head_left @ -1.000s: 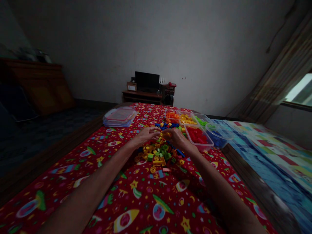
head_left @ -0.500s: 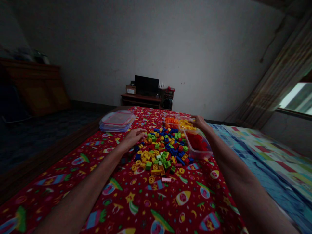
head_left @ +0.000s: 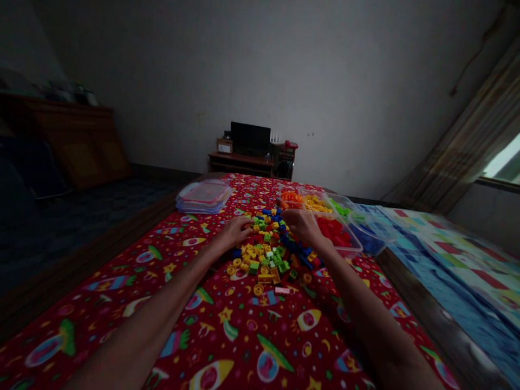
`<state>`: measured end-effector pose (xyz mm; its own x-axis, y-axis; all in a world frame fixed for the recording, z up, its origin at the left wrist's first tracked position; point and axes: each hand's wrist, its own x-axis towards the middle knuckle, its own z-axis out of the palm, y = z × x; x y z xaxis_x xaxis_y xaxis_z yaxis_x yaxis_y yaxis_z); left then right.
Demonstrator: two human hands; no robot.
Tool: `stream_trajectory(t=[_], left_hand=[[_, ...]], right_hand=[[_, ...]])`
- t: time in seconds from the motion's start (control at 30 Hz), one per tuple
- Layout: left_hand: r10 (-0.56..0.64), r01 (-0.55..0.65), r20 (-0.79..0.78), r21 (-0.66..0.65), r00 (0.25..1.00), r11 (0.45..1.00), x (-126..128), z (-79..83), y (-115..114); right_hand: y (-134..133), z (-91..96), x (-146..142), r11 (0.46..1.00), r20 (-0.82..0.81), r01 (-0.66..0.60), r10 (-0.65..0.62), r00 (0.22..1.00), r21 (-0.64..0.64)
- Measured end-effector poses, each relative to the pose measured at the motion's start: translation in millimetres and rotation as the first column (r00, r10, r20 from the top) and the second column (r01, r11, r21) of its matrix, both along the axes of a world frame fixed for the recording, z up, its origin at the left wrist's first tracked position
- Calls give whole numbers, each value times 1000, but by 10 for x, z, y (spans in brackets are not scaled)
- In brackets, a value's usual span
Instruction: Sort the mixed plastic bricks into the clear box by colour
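Note:
A heap of small coloured bricks (head_left: pixel 270 249) in yellow, green, blue and red lies on a red patterned cloth (head_left: pixel 227 325). My left hand (head_left: pixel 234 232) rests at the heap's left edge with its fingers curled onto the bricks. At the heap's far right, beside a clear tub of red bricks (head_left: pixel 337 232), my right hand (head_left: pixel 299 225) reaches with fingers bent down. The dim light hides whether either hand holds a brick.
Clear tubs of orange bricks (head_left: pixel 290 197), yellow bricks (head_left: pixel 317 203), green bricks (head_left: pixel 341 207) and blue bricks (head_left: pixel 371 241) stand in a row at the right. Stacked clear lids (head_left: pixel 203 195) lie at the far left. A blue patterned mat (head_left: pixel 455 260) borders the right side.
My right hand has come back from the yellow tub to the heap's right side. My left hand stayed at the heap's left edge. The view shifted slightly.

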<state>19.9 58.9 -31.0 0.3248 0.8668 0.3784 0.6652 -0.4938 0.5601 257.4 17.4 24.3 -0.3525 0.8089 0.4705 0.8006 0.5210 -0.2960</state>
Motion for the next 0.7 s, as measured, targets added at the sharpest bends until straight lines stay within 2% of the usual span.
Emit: stream_trajectory(t=[0.1, 0.23, 0.37, 0.53, 0.63, 0.7], left_hand=[[-9, 13, -47, 69, 999, 998, 74, -55, -5], [5, 5, -87, 111, 996, 994, 109, -92, -35], [38, -28, -70, 133, 997, 991, 125, -47, -72], [56, -56, 42, -5, 998, 998, 33, 116, -45], [14, 5, 155, -122, 988, 992, -154, 202, 3], [-23, 65, 176, -240, 984, 969, -299, 243, 17]], right_hand=[[35, -119, -172, 999, 109, -26, 24, 994, 18], [165, -262, -315, 998, 319, -46, 58, 946, -45], [188, -314, -285, 999, 336, -7, 21, 942, -43], [128, -292, -158, 999, 294, -25, 36, 955, -43], [130, -315, -126, 999, 359, -12, 23, 933, -32], [139, -348, -118, 1000, 392, -1, 8, 920, -18]])
